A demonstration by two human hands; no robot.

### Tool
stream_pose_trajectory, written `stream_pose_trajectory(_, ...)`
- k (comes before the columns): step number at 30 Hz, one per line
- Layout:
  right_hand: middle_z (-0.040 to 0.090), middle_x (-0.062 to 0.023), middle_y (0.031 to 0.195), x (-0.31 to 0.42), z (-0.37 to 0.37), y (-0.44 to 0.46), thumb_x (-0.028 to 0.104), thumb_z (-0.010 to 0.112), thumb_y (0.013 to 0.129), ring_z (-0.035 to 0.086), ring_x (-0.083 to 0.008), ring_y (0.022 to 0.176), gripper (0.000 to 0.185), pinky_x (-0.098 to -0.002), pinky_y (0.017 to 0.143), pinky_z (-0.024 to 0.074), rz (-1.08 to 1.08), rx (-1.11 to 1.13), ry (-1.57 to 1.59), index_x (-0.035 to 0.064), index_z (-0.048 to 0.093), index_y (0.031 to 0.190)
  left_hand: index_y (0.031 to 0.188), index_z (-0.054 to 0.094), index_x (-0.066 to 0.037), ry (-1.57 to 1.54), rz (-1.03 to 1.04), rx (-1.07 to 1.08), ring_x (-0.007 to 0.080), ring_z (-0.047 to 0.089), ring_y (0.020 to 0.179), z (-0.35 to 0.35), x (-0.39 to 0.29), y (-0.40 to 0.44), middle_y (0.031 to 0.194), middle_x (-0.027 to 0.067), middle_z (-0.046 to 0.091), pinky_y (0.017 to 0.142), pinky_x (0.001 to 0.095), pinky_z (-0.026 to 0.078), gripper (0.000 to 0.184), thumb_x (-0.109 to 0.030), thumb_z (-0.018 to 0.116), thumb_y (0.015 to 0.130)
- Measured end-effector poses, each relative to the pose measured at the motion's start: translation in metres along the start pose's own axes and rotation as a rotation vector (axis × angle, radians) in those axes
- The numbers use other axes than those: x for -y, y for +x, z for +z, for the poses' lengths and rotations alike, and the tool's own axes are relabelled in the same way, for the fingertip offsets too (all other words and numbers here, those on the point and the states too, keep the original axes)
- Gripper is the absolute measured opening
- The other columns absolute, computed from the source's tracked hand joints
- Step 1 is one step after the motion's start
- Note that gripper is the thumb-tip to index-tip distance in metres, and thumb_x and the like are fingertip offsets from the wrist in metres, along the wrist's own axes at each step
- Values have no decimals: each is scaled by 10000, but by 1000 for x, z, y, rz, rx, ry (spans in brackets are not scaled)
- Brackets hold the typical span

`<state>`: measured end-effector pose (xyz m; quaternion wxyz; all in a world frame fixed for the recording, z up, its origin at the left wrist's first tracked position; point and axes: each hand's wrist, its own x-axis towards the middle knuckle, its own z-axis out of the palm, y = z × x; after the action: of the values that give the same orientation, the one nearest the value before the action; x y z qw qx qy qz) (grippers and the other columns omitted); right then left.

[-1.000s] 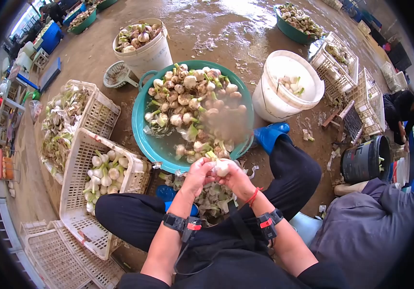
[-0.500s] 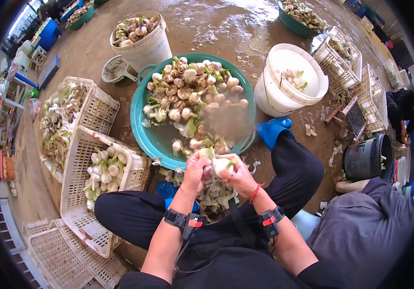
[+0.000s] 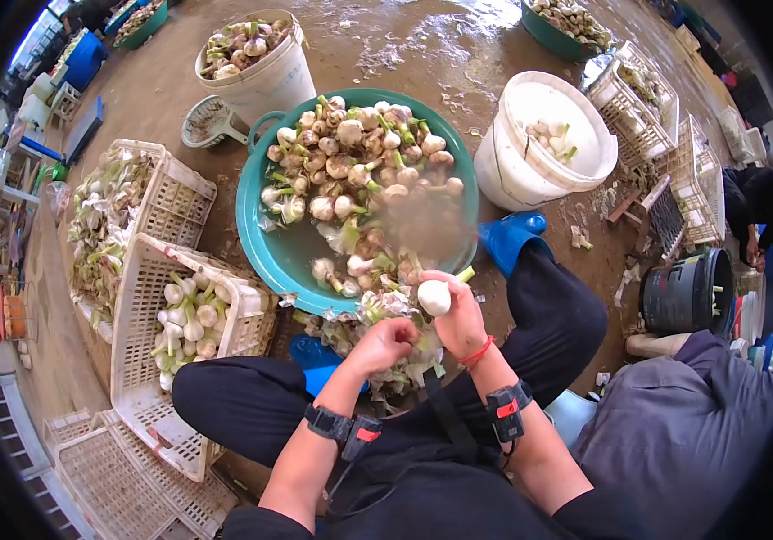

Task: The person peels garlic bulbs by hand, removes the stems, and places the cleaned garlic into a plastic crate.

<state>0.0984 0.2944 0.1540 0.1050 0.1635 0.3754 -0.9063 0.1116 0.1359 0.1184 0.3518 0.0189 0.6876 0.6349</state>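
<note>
In my right hand [image 3: 460, 322] is a clean white garlic bulb [image 3: 434, 298] with a short green stem, gripped by closed fingers near the front of the green tub [image 3: 249, 236]. My left hand [image 3: 384, 344] is lower and to the left, its fingers curled together; whether anything is pinched in them is hidden. Below both hands lies a heap of garlic skins [image 3: 395, 378] between my legs. Unpeeled garlic bulbs [image 3: 339, 166] with brownish skins fill much of the tub. A blurred smear covers part of its right side.
Peeled bulbs lie in a white bucket [image 3: 505, 171] at right and a plastic crate [image 3: 148, 360] at left. Behind stands a bucket of unpeeled garlic [image 3: 269, 76] beside a small strainer [image 3: 209, 126]. Another person [image 3: 754, 211] is at far right, near a black bucket [image 3: 679, 292].
My hands have parted. The left moved down, away from the bulb; the right lifted the bulb slightly. Loose skin no longer hangs around the bulb.
</note>
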Motion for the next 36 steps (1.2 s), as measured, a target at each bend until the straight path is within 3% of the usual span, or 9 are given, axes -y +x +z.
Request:
stream_pose_trajectory(2,607,-75,989,-14,-5,9,228,395,906,569,-182,945,302,-323,856,438,-34,-88,1,9,549,1045,963,517,-41,349,491,-377,123,549,622,11,-15,5,860,52,558,588,277,463,300,-60,613,679)
stream_pose_trajectory(6,595,-37,951,-26,-13,32,332,389,939,571,-148,889,302,-302,748,478,52,-236,-23,72,515,1029,1100,498,-40,-289,27,-204,146,599,735,10,-35,17,1024,116,570,689,277,482,397,-44,588,713)
stream_pose_trajectory(9,583,-3,977,67,-10,71,431,394,921,554,-140,882,391,-329,813,456,-121,179,497,98,516,1087,926,625,-60,573,323,-514,235,591,844,-49,44,48,880,135,596,758,318,472,274,28,528,685)
stream_pose_trajectory(13,569,-39,936,120,9,81,422,461,900,540,-157,856,409,-285,779,458,-266,-95,166,80,487,1123,1179,507,-240,1053,-243,-567,418,406,1122,-134,68,66,1375,161,260,959,423,379,511,-16,544,722)
stream_pose_trajectory(17,532,-18,929,35,4,70,182,601,834,523,-91,806,309,-239,739,445,-60,-93,-499,65,523,1109,1165,489,-194,1116,-302,-156,293,560,928,-149,79,78,1137,161,503,792,399,483,464,-87,600,728)
stream_pose_trajectory(20,476,-145,1163,-35,1,50,183,646,792,529,-188,966,510,-270,808,460,-37,42,-968,18,453,1234,1025,504,-75,143,-357,-403,87,497,520,-95,35,68,757,-5,565,369,214,373,319,-366,475,899)
stream_pose_trajectory(22,432,-132,1224,-58,2,41,156,681,760,492,-202,1087,573,-306,885,452,-252,163,-1075,49,433,1265,1198,463,-82,-694,-264,-239,111,573,746,-56,-1,40,907,43,597,604,234,457,404,-384,373,946)
stream_pose_trajectory(27,464,-116,1217,-23,15,15,157,720,699,483,-244,1114,621,-352,928,426,-191,206,-989,71,453,1254,969,627,-3,109,230,-509,116,581,762,-42,-18,14,865,28,612,663,246,471,200,-162,559,866)
stream_pose_trajectory(36,538,-136,1107,-7,20,-17,112,673,730,526,-272,1057,542,-343,896,442,-590,230,-1257,66,470,1230,794,622,32,-162,84,-361,46,510,587,-31,-58,-6,700,8,596,547,175,415,114,-73,577,795)
